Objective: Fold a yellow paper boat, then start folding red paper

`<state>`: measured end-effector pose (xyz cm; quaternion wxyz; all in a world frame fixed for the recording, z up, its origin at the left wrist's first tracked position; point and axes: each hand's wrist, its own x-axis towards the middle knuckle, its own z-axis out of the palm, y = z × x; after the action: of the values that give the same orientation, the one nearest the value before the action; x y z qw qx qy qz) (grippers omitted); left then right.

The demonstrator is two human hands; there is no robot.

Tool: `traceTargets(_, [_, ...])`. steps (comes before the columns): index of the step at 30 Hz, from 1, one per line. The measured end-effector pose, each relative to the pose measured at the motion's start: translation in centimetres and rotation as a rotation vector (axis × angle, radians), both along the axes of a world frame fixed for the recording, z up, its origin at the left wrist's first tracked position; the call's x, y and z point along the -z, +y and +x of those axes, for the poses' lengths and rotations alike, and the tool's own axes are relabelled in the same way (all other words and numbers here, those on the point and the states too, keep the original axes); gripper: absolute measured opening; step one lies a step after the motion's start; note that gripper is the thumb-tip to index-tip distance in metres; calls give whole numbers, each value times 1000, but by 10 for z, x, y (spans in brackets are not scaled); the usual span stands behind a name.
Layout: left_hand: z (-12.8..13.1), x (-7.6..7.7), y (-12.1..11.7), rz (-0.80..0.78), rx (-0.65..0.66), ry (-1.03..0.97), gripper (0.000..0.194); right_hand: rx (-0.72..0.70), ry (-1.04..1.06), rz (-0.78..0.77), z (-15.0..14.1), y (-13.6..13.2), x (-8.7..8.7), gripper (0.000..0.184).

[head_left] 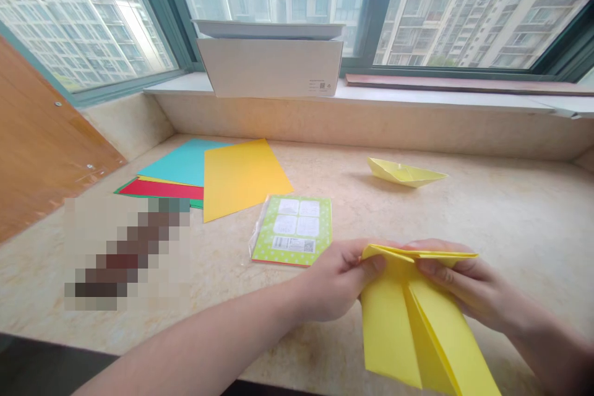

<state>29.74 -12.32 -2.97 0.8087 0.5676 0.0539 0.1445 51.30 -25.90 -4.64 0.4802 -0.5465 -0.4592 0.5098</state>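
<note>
Both my hands grip a folded sheet of yellow paper (387,322) above the front right part of the counter. My left hand (341,275) pinches its upper left edge, thumb in front and fingers behind. On the upper right edge, my right hand (468,278) holds it the same way. Flaps of the paper hang down, parted along a middle crease, and the lowest part runs out of view. Beyond the hands lies a finished-looking pale yellow paper boat (406,173). Left of my left hand is a green dotted paper packet (297,229) in clear wrap.
On the stone counter (223,297), an orange-yellow sheet (244,176) overlaps blue (180,158), red and green sheets. A pixelated patch (127,253) hides something at left. A white box (273,65) stands on the sill by the windows; a wooden panel (46,142) borders the left.
</note>
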Motion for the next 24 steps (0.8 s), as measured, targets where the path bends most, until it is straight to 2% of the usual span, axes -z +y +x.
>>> traceTargets(4, [0, 2, 2, -9, 21, 37, 42, 30, 98, 61, -1, 2, 4, 26])
traceTargets(8, [-2, 8, 4, 12, 34, 69, 46, -64, 176, 135, -3, 7, 0, 13])
traceTargets(13, [-7, 3, 9, 59, 79, 28, 42, -97, 269, 78, -10, 13, -15, 13])
traceTargets(17, [-5, -4, 12, 69, 9, 54, 50, -118, 374, -21, -18, 20, -23, 27])
traceTargets(21, [2, -7, 13, 43, -83, 130, 46, -141, 321, 17, -24, 25, -20, 31])
traceTargets(24, [4, -9, 15, 97, -125, 158, 39, -147, 159, 66, -25, 27, -19, 32])
